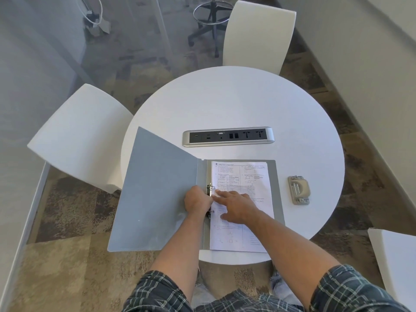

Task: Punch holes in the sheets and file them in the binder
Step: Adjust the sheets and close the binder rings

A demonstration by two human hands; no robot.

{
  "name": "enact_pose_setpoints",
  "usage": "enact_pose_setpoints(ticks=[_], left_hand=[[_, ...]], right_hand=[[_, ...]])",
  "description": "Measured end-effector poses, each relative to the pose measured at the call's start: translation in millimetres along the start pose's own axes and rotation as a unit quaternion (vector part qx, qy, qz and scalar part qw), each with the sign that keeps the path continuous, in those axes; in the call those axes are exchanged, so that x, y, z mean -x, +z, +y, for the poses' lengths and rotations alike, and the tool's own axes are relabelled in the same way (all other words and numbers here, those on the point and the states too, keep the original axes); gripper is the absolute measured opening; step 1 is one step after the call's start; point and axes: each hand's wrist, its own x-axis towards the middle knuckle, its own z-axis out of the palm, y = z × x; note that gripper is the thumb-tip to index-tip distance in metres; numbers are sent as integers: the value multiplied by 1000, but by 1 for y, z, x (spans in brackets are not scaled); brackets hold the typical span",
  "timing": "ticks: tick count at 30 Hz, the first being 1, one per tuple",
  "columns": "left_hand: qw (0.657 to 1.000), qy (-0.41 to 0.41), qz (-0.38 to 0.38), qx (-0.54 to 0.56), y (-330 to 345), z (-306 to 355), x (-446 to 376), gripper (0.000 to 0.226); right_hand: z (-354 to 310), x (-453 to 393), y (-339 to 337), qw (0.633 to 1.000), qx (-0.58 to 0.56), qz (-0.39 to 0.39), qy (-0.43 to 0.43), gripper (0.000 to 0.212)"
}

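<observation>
The grey binder (155, 194) lay open on the round white surface (247, 104), printed sheets (245, 176) sitting on its rings (210, 190). Left hand (198, 202) was curled around the ring mechanism, right hand (236, 207) pressed flat-fingered on the paper. Hole punch (299, 189) sat just right of the binder.

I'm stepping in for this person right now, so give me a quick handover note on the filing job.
Left hand: curled at the binder's ring mechanism.
Right hand: flat, fingers pressing the sheets near the rings.
Binder: open on the table, sheets lying in its right half.
Hole punch: right of the binder, untouched.
Done: sheets appear threaded on the rings.
Left: shut the rings, close the cover.
</observation>
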Motion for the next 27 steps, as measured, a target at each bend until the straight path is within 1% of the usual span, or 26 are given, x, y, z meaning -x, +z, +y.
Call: enact_pose_setpoints(ticks=[3,8,11,16,19,22,24,26,27], left_hand=[[999,15,-6,-30,3,7,3,35],[997,15,-7,-81,10,15,11,41],[996,1,-22,-91,12,13,8,34],[998,-2,-23,-53,10,15,8,23],[999,-11,-31,-21,0,12,9,10],[1000,-13,-26,-7,-3,4,6,10],[1000,-20,-23,5,-1,-1,4,13],[999,-21,-29,27,3,-7,0,20],[999,-20,-33,34,3,-9,-1,20]], right_hand=[[1,1,1,1000,7,-1,-1,78],[7,1,5,1000,27,-1,-9,81],[11,0,7,999,38,3,-16,80],[15,-2,4,999,45,-6,-28,77],[14,-1,-4,1000,-9,7,-16,70],[4,-6,-9,994,-102,19,23,60],[-4,-12,-10,983,-170,31,56,47],[-12,-17,-8,975,-200,50,86,36],[-17,-18,-8,972,-202,62,102,33]])
